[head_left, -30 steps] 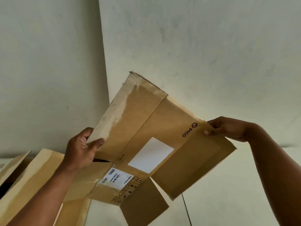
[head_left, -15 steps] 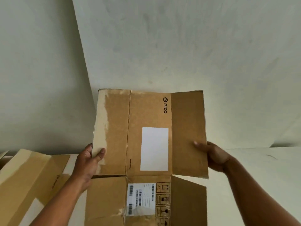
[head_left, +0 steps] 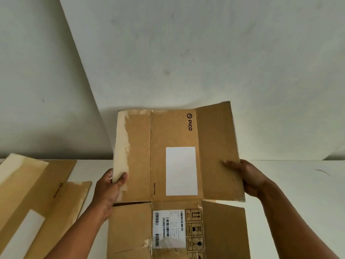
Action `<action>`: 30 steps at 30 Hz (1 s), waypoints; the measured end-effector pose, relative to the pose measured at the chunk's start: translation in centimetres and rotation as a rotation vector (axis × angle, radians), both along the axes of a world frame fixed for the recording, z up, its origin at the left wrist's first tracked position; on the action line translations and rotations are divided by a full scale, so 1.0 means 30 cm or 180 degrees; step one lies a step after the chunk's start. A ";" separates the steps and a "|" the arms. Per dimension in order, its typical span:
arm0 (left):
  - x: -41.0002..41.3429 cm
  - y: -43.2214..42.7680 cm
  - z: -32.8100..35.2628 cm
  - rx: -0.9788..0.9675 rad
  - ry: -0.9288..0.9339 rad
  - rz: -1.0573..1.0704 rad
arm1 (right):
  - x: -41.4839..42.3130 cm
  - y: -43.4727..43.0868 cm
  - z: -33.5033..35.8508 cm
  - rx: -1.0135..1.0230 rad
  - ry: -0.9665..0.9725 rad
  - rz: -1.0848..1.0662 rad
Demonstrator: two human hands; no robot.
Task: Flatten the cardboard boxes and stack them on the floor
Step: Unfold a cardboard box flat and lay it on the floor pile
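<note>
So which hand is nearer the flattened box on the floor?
Left. The left hand grips the held box beside the flattened box; the right hand grips the opposite edge, farther away.

pale, scuffed walls (head_left: 205, 43) meet at a corner (head_left: 84, 69).

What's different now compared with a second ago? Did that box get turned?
The cardboard box swung from a slanted tilt to square and upright before the person. The right hand slid down the box's right edge, away from the PICO logo. The left hand kept its grip on the left edge; the flattened cardboard still lies at the left.
</note>
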State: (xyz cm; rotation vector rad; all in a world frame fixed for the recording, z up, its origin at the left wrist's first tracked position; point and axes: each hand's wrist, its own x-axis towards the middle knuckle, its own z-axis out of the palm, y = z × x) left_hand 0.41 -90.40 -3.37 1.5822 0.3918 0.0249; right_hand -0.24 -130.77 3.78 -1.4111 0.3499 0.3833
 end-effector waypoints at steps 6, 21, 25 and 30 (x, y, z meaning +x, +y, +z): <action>-0.007 0.063 -0.100 0.0549 0.0316 0.0171 | 0.039 0.089 -0.249 -0.0050 0.0476 -0.0320; -0.078 0.136 -0.393 0.0925 0.1202 0.0125 | -0.032 0.259 -0.572 -0.1757 0.0872 0.0002; -0.098 0.146 -0.397 0.0460 0.1381 -0.0152 | -0.063 0.248 -0.613 -0.1943 0.0785 0.0101; -0.183 0.172 -0.439 0.1374 0.1394 -0.1210 | -0.113 0.269 -0.677 -0.2845 0.0439 0.0543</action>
